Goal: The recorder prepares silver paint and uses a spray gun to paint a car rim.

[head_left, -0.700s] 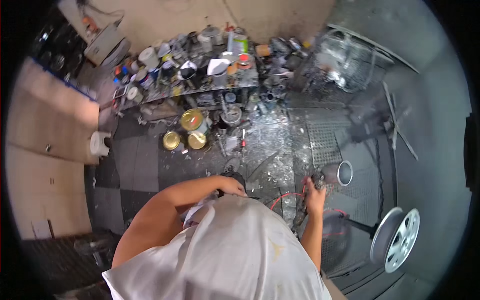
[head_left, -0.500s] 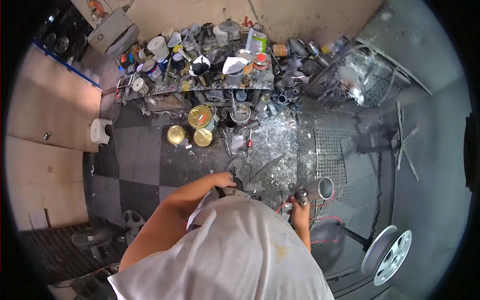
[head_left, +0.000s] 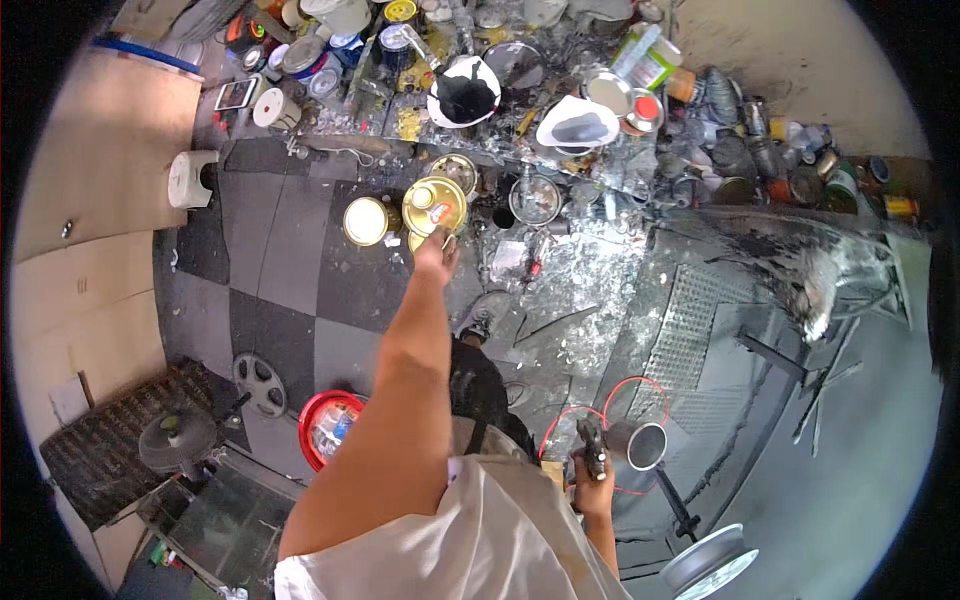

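My left hand [head_left: 437,258] reaches forward to the near edge of a large tin with a gold lid [head_left: 425,205], its fingers apart. Whether the fingertips touch the rim is hard to tell. A second gold-lidded tin [head_left: 368,221] stands just left of it, and another lies partly hidden beneath my hand. In my right hand [head_left: 592,494], low by my right side, is a spray gun [head_left: 592,452] with a grey metal cup [head_left: 645,447] out to the right. A thin red hose [head_left: 655,385] loops around the cup.
A cluttered, paint-spattered bench [head_left: 350,125] with several pots runs across the front. Wheel rims sit at the lower right [head_left: 715,565] and lower left [head_left: 265,385]. A red bucket [head_left: 312,430], a fan [head_left: 178,440] and a white stool [head_left: 190,180] are on the left.
My left hand has left my waist and stretched forward to the gold-lidded tin. My view has moved closer to the bench. The spray gun stays in my right hand.
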Action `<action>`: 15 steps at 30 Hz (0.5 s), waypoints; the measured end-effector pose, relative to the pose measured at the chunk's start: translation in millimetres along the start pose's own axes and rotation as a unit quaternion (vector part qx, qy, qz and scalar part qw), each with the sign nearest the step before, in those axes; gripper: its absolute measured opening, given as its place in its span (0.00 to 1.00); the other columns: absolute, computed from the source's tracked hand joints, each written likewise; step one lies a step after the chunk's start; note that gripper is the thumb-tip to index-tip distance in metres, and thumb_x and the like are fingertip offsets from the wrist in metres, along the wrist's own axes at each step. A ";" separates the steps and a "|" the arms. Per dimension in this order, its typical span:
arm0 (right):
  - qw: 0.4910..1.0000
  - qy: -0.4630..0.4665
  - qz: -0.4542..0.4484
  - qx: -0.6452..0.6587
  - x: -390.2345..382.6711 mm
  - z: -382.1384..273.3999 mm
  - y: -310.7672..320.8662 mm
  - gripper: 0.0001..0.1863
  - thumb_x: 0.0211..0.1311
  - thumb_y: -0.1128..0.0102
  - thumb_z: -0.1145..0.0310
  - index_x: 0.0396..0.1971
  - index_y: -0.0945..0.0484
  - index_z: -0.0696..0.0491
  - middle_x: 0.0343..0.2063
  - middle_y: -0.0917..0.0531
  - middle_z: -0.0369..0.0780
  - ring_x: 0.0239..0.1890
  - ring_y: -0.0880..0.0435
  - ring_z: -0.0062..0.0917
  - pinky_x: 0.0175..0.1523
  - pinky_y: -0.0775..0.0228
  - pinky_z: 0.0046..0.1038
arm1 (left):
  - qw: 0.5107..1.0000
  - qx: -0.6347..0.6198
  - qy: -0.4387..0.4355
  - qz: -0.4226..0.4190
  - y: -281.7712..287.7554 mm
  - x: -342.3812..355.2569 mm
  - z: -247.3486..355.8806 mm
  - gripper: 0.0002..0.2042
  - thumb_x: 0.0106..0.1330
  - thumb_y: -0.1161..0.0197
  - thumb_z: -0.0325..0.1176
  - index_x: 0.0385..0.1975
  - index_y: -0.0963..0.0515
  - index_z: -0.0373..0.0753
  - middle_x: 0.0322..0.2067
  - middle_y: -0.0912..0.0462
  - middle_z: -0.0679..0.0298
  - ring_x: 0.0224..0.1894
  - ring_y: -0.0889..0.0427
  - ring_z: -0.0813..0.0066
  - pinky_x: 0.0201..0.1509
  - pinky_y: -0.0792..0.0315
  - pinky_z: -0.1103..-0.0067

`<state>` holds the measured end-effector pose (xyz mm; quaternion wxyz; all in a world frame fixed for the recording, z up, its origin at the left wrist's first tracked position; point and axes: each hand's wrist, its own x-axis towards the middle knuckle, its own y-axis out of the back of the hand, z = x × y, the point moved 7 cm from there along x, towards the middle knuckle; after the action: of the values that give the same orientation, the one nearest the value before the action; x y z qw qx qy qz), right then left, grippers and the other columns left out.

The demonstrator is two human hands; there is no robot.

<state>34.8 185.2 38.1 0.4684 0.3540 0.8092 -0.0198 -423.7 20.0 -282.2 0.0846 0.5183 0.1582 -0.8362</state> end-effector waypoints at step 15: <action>0.992 -0.122 -0.032 -0.029 59.8 31.1 19.5 0.21 0.64 0.33 0.69 0.55 0.26 0.56 0.38 0.16 0.37 0.32 0.18 0.20 0.27 0.23 0.23 | 0.928 -0.340 0.100 0.119 -30.0 184.2 -4.7 0.03 0.70 0.41 0.38 0.35 0.24 0.51 0.34 0.18 0.76 0.35 0.20 0.83 0.30 0.25 0.80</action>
<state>51.0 221.7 -19.7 0.5724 0.3095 0.7574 -0.0545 -511.6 53.9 -443.4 0.3381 0.5544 0.3779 -0.6599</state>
